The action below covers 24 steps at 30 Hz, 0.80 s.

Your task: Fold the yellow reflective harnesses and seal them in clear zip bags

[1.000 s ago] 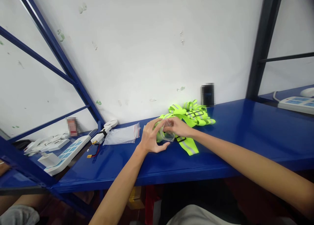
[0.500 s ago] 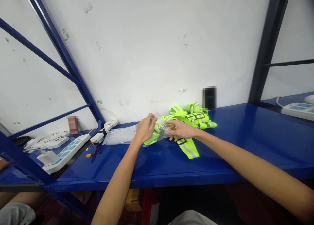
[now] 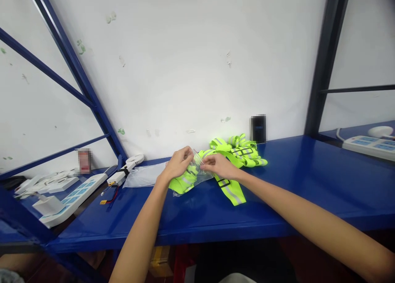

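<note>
A clear plastic bag (image 3: pixel 202 176) with a rolled fluorescent yellow reflective strap (image 3: pixel 185 181) inside lies on the blue table. My left hand (image 3: pixel 180 162) is closed on the upper left of the bag's mouth. Fingers of my right hand (image 3: pixel 217 166) pinch the mouth from the other side. Just behind and to the right sits a heap of yellow reflective straps (image 3: pixel 245 151) with grey stripes and black buckles. One loose strap end (image 3: pixel 233 192) hangs forward under my right wrist.
Flat clear bags (image 3: pixel 145 175) lie left of my left hand. Beyond them are a white handheld fan (image 3: pixel 134 161), a battery lead with a yellow connector (image 3: pixel 108 200) and a power strip (image 3: pixel 77 198). A blurred dark object (image 3: pixel 258 129) stands by the wall. Blue metal posts (image 3: pixel 106 130) frame the table.
The view has shifted slightly. My hands have come closer together at the bag's mouth, and my right fingers have gone from loosely spread to pinching it.
</note>
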Each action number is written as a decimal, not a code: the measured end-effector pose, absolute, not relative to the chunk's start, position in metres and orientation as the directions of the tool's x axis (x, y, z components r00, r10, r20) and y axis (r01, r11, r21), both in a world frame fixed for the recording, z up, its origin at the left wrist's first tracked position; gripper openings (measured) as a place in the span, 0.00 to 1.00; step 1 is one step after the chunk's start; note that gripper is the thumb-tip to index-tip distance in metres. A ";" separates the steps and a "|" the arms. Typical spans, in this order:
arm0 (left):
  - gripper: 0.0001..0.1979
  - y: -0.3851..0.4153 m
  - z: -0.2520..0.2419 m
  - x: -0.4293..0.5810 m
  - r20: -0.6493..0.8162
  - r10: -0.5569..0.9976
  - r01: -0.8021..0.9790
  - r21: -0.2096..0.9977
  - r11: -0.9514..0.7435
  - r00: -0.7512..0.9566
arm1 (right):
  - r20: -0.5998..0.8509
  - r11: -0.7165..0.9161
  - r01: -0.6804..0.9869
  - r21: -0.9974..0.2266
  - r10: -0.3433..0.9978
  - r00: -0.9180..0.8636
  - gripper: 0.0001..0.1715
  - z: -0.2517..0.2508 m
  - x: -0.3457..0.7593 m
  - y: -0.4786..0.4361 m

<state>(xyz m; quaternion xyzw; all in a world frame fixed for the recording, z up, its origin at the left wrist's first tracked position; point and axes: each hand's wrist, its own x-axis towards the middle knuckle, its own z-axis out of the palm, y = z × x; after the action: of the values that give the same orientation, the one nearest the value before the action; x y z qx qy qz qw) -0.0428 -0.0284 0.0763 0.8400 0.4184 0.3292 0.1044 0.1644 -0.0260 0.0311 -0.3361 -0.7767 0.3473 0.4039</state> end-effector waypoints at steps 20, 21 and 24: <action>0.14 -0.029 0.058 -0.031 0.558 0.743 0.617 0.451 -0.645 0.370 | 0.325 0.404 0.135 -0.905 0.860 -0.394 0.16 0.029 0.163 -0.035; 0.14 -0.030 0.058 -0.031 0.561 0.741 0.616 0.450 -0.647 0.368 | 0.329 0.406 0.134 -0.904 0.860 -0.390 0.15 0.029 0.163 -0.035; 0.13 -0.031 0.057 -0.030 0.564 0.741 0.615 0.452 -0.646 0.364 | 0.313 0.389 0.135 -0.911 0.867 -0.388 0.15 0.030 0.162 -0.037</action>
<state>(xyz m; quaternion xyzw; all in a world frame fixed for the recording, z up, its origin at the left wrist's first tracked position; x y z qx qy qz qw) -0.0304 -0.0310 0.0572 0.8217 0.4128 0.3844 0.0819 0.1619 -0.0366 0.0303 -0.3502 -0.7150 0.4277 0.4280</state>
